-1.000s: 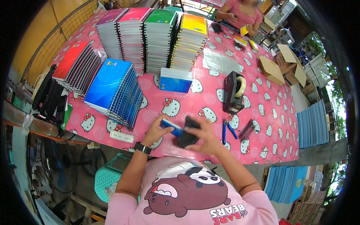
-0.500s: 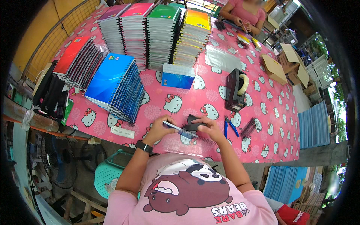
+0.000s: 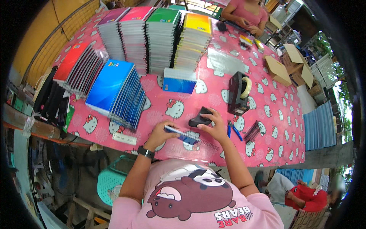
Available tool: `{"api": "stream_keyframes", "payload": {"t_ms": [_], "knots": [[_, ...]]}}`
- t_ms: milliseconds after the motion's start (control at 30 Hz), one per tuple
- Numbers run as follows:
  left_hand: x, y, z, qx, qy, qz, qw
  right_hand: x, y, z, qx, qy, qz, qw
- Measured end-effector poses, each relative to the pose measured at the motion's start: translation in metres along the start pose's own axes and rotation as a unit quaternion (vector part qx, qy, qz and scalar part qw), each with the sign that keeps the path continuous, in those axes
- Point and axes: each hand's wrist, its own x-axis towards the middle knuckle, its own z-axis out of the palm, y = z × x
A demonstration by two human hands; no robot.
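Note:
Near the front edge of the table, my left hand (image 3: 164, 134) is closed on a small blue spiral notebook (image 3: 187, 138), its coil side turned up and to the right. A thin dark coil (image 3: 209, 145) runs on past the notebook's right end. My right hand (image 3: 214, 124) has thumb and fingers around a black wedge-shaped tool (image 3: 199, 119) on the table, just beyond the notebook; its exact kind is unclear. Blue-handled pliers (image 3: 235, 131) and a bundle of dark coils (image 3: 252, 131) lie to the right of that hand.
A black tape dispenser (image 3: 238, 93) stands beyond the pliers. Another small blue notebook (image 3: 179, 84) sits ahead. Stacks of blue (image 3: 114, 89), red (image 3: 78, 66), green (image 3: 162, 42) and yellow (image 3: 193, 40) notebooks fill the left and back. Another person (image 3: 248, 17) sits across; someone in red (image 3: 309, 194) is behind right.
My right hand has moved slightly away from the notebook, and the black tool has shifted away with it. My left hand keeps hold of the notebook. A person in red has come into view behind right.

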Motion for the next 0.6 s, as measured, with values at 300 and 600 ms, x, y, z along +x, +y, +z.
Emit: {"api": "stream_keyframes", "payload": {"t_ms": [300,600], "knots": [[0.008,0.000,0.011,0.044,0.048,-0.028,0.998,0.005,-0.049,-0.002,-0.153,-0.090,-0.096,0.979],[0.007,0.005,0.016,0.006,0.067,-0.029,0.997,0.001,-0.044,0.035,-0.256,0.016,-0.148,0.955]]}}
